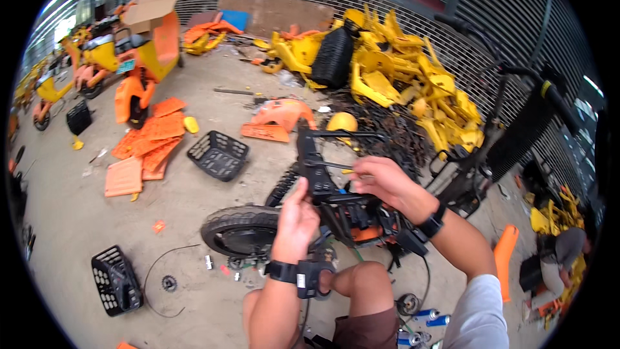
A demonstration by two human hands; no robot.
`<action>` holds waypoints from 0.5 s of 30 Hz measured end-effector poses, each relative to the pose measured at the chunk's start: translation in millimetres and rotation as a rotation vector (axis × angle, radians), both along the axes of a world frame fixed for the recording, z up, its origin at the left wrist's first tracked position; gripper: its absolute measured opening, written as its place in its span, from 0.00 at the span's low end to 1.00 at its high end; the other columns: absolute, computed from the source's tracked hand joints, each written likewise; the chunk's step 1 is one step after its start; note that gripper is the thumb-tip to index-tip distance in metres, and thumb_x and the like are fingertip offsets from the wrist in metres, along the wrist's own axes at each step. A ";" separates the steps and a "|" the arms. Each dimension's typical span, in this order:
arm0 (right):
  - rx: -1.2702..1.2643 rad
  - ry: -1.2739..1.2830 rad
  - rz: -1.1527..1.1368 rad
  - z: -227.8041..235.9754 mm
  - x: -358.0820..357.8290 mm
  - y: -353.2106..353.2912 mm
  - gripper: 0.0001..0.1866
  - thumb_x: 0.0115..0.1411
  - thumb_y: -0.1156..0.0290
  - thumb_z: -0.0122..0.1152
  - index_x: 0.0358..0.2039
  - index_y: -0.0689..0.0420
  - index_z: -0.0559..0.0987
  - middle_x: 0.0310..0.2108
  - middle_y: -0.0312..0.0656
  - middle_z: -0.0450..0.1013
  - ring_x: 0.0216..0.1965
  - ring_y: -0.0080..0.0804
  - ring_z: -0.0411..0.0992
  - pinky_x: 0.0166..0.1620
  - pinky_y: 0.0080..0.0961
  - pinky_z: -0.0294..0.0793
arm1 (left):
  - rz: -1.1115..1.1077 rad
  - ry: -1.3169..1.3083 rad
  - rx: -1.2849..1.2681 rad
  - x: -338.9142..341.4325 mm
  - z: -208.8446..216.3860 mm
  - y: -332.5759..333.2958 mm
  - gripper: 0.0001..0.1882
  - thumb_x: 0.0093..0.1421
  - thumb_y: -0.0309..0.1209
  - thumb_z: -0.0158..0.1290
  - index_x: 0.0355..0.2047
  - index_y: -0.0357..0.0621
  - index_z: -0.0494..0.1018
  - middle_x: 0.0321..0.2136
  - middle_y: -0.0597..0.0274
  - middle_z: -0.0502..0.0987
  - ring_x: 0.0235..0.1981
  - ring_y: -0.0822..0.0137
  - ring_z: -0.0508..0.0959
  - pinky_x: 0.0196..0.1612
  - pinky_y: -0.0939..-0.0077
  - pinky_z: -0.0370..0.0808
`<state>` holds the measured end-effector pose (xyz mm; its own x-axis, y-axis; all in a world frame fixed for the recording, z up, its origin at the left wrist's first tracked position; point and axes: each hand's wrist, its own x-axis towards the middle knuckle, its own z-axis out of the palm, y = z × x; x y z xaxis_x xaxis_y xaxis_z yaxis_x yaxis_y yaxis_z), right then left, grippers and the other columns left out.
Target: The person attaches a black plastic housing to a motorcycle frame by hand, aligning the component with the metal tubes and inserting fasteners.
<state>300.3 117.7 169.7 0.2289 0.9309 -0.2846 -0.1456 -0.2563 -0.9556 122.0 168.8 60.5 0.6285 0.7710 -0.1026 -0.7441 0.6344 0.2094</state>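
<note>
A stripped electric scooter frame (323, 184) with bare black metalwork stands before me, its fat black tyre (242, 231) at the left. My left hand (298, 216) is upright beside the frame's near edge, fingers stretched out and nothing seen in it; it is slightly blurred. At the other side, my right hand (381, 179) has curled fingers at the end of a thin black metal bar (332, 164) over the frame. Its fingertips are partly hidden. Below that hand lie exposed wires and an orange part (367, 232) inside the frame.
Black plastic baskets (218, 155) and orange panels (152, 142) lie on the floor at left. Yellow body parts (387, 71) are heaped by the wall. Blue spray cans (426, 315) lie near my right knee. Another person (562, 265) crouches at far right; scooters (145, 58) stand far left.
</note>
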 end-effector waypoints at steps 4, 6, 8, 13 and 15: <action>0.103 0.114 0.015 1.0 -10.7 18.9 0.09 0.61 0.70 0.59 0.41 0.58 0.76 0.34 0.40 0.77 0.31 0.25 0.74 0.40 0.22 0.75 | 0.048 0.029 -0.024 -5.0 -17.3 14.7 0.11 0.64 0.36 0.52 0.40 0.44 0.75 0.39 0.63 0.80 0.42 0.68 0.78 0.52 0.72 0.70; 0.257 0.219 -0.014 4.5 -6.4 14.1 0.09 0.61 0.66 0.61 0.37 0.58 0.77 0.30 0.36 0.75 0.29 0.23 0.71 0.35 0.21 0.72 | 0.023 0.003 0.002 2.6 0.6 4.7 0.11 0.65 0.38 0.51 0.40 0.44 0.75 0.37 0.64 0.80 0.41 0.68 0.78 0.52 0.69 0.70; 0.423 0.155 -0.020 14.5 -6.5 11.8 0.09 0.61 0.64 0.62 0.35 0.57 0.78 0.27 0.33 0.73 0.27 0.22 0.69 0.33 0.21 0.69 | -0.029 -0.018 0.094 -0.3 -4.9 8.3 0.11 0.65 0.38 0.50 0.40 0.45 0.75 0.37 0.63 0.80 0.40 0.68 0.78 0.51 0.68 0.70; 0.803 -0.767 -0.215 47.2 -1.2 25.4 0.17 0.65 0.62 0.54 0.25 0.62 0.73 0.19 0.32 0.68 0.23 0.17 0.60 0.26 0.22 0.62 | 0.007 0.049 0.023 -2.3 -6.8 5.7 0.10 0.63 0.39 0.54 0.37 0.46 0.76 0.34 0.66 0.81 0.39 0.70 0.77 0.48 0.75 0.69; 0.573 -0.813 -0.034 56.7 -23.9 23.7 0.13 0.66 0.64 0.54 0.33 0.62 0.75 0.24 0.34 0.71 0.28 0.19 0.69 0.32 0.22 0.70 | 0.023 0.075 -0.025 -9.9 0.6 6.0 0.10 0.63 0.38 0.53 0.38 0.47 0.76 0.36 0.67 0.80 0.38 0.70 0.77 0.48 0.75 0.70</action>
